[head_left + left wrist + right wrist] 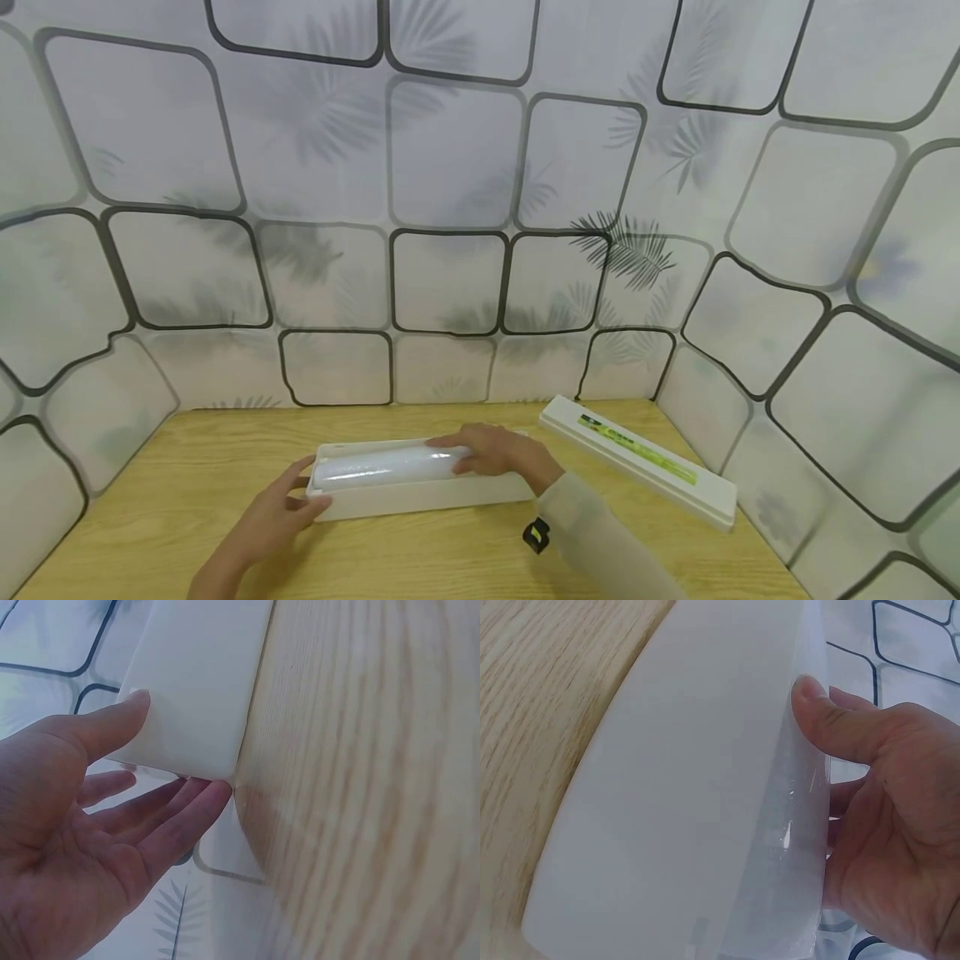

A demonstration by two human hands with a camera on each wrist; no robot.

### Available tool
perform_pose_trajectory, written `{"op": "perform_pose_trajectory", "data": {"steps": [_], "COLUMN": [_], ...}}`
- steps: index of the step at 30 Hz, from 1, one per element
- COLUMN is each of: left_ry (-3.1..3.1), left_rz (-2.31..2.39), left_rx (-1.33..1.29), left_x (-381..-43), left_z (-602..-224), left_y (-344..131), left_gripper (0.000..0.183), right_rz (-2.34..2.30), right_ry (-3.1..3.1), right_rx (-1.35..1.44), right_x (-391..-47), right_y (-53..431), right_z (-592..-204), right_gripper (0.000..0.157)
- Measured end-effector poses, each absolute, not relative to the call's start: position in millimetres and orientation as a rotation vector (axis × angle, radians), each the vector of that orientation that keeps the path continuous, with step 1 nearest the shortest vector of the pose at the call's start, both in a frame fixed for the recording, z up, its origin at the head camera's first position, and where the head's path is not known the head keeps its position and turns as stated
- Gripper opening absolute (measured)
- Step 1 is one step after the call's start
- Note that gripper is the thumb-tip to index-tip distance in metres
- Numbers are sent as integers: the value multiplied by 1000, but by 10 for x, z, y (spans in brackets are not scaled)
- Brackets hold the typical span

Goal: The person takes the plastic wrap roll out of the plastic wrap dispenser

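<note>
A long white box [420, 498], lidless, lies on the table with a shiny wrapped roll of plastic film [375, 468] inside it. My left hand [273, 510] holds the box's left end, thumb on the front face and fingers around the end, as the left wrist view also shows. Over the right half, my right hand [497, 450] grips the roll from above. In the right wrist view its thumb presses the near side of the roll [787, 832], while the other fingers reach behind, partly hidden.
A long white lid [645, 467] with a green-yellow label lies slanted at the right on the wood-grain table [420, 558]. Patterned wall covering [450, 283] encloses the table at the back and both sides. A small black piece [536, 535] sits beside the right sleeve.
</note>
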State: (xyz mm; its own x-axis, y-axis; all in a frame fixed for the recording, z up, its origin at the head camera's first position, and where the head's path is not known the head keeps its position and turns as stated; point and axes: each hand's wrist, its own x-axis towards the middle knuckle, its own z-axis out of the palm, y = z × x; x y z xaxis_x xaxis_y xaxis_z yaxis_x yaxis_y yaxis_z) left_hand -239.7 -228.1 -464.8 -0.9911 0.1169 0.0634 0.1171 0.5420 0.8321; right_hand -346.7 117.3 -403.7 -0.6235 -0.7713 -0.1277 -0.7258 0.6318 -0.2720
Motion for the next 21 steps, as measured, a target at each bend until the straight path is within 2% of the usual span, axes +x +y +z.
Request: {"op": "perform_pose_trajectory", "data": {"steps": [21], "left_ry": [-2755], "left_rz": [-1490], "left_rx": [-249], "left_x": [-2399], "left_z": [-4647], "left_y": [-2290], "left_gripper": [78], "right_rz": [-352], "right_ry": [2637], "right_rx": [-1297], "right_x": [-3410], "right_y": [1284], "right_z": [-3828], "right_gripper": [57]}}
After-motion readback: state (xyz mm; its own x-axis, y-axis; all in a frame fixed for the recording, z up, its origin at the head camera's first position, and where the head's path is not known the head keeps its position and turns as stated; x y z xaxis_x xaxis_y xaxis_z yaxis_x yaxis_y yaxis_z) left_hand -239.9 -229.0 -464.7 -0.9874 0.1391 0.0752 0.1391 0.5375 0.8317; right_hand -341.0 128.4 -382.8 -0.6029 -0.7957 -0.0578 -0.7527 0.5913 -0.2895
